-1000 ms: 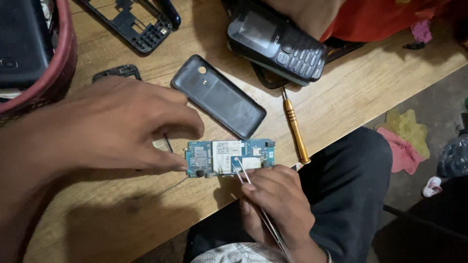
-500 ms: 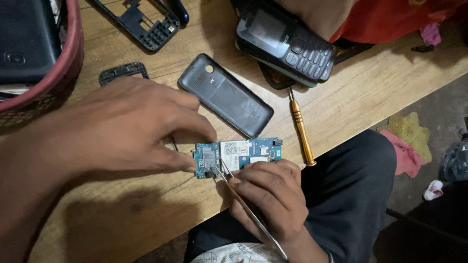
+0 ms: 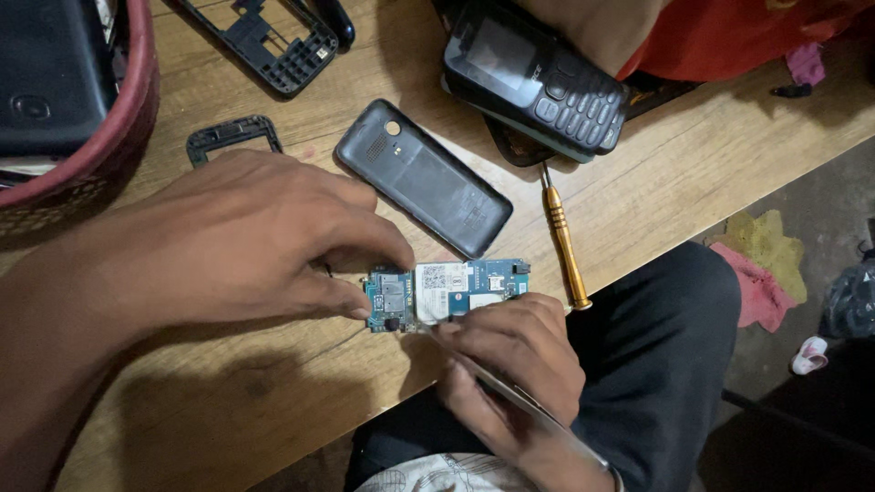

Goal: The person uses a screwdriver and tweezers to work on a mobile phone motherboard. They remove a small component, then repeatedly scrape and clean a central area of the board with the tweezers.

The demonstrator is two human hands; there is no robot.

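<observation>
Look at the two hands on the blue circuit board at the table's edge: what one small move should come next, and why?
Probably ease the tweezers tip a little further onto the circuit board. The left hand already pins the board's left end against the wooden table, and the right hand holds the tweezers with the tip at the board's lower edge, so the board looks steadied for fine work.

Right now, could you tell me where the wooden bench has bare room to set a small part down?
Bare wood shows on the table right of the orange-handled screwdriver, towards the edge, and near the front edge below the left hand. It is crowded around the circuit board, where the right hand works with tweezers, and up by the back cover and keypad phone.
</observation>
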